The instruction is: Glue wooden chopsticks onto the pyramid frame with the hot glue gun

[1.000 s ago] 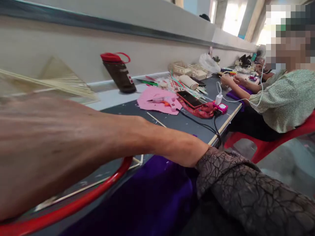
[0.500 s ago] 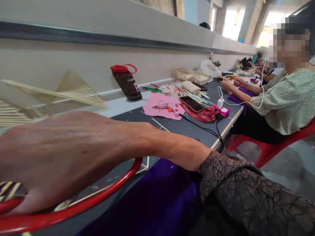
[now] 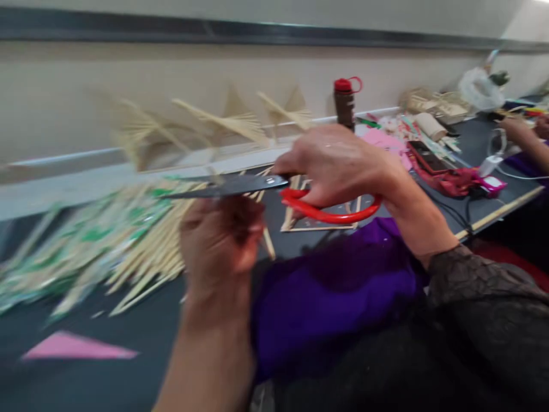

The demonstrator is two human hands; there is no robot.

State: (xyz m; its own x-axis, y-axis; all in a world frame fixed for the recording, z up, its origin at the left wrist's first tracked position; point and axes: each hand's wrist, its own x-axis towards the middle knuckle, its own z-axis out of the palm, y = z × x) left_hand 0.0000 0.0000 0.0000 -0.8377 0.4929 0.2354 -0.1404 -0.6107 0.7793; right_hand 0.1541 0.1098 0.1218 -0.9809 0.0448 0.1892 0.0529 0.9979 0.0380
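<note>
My right hand [image 3: 338,163] is closed on the red handles of a pair of scissors [image 3: 240,186], whose dark blades point left. Under the blades my left hand [image 3: 223,232] has its fingers curled; motion blur hides what they hold, if anything. Light wooden sticks [image 3: 150,257] lie fanned out on the dark table left of my left hand. Below my right hand a frame of thin sticks [image 3: 317,229] rests on the table. Purple cloth [image 3: 334,292] lies across my lap.
Fan-shaped stick pieces [image 3: 231,126] stand along the wall beside a red-capped bottle [image 3: 344,106]. Green-marked plastic packs [image 3: 90,234] and a pink scrap [image 3: 79,347] are at left. A phone [image 3: 426,156] lies at right, near another person's hand [image 3: 521,131].
The view has swung left. My right hand, with the scissors, now appears farther from the camera, near the centre. My left hand has come into view beneath the blades.
</note>
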